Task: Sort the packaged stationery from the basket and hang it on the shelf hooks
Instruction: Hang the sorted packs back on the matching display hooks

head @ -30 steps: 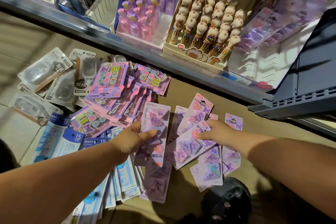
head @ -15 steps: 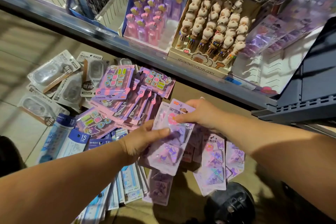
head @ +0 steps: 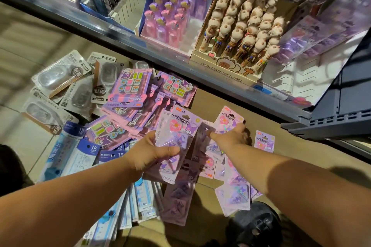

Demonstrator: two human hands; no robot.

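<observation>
My left hand (head: 158, 152) is shut on a fanned stack of purple triangular clip packs (head: 180, 126), held low over the pile. My right hand (head: 228, 137) lies palm down on another purple clip pack (head: 230, 116) on the cardboard to the right. Its fingers touch that pack, but the grip is hidden. More loose clip packs lie around it, one at the far right (head: 264, 142) and some near my right forearm (head: 234, 196). No basket or hooks are in view.
To the left lie heaps of purple sticky-note packs (head: 128, 86), correction tape packs (head: 60, 74) and 15 cm ruler packs (head: 90, 148). A shelf edge (head: 180, 62) runs above them, with a box of cat pens (head: 241, 36) and pink pens (head: 170, 22). A black round object (head: 255, 226) sits at the bottom.
My right hand laid a clip pack onto the stack in my left hand, then moved right and down onto another pack on the cardboard. The left hand's stack grew.
</observation>
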